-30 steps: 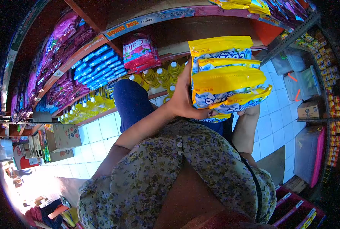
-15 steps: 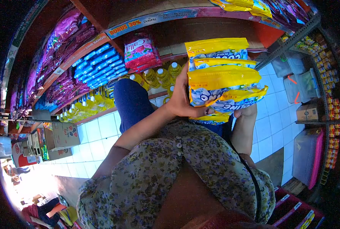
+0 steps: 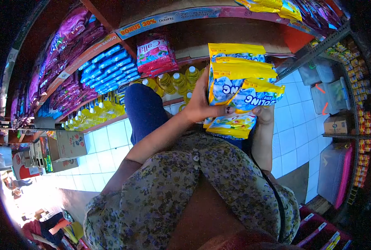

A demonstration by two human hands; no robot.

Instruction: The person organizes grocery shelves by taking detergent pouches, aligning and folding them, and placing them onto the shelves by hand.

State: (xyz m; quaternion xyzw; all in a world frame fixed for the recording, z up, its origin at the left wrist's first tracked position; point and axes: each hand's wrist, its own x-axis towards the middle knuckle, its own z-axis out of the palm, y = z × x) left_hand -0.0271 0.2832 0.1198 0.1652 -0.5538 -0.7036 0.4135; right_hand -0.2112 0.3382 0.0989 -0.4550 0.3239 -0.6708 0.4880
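Several yellow-and-blue plastic packets (image 3: 244, 71), printed "Cooling" and "scent", are held in a bundle in front of my body. My left hand (image 3: 202, 102) is wrapped round their left side, its thumb lying across the front packets. At the lower right, my right hand (image 3: 264, 114) grips the bundle with the thumb on the front packet; its other fingers are hidden behind. The packets overlap in layers, and the lowest one hangs tilted below the thumbs.
Ahead are wooden shelves with blue packets (image 3: 108, 68), pink Calla packs (image 3: 154, 54) and purple packets (image 3: 75, 33). Bottles of yellow liquid (image 3: 179, 81) line the floor level. Cardboard boxes (image 3: 71, 146) stand left, plastic tubs (image 3: 335, 175) right. Another person (image 3: 48, 227) is at lower left.
The packets have tipped so their printed fronts face me more. A lower packet shows more beneath my thumbs, and both hands still hold the bundle.
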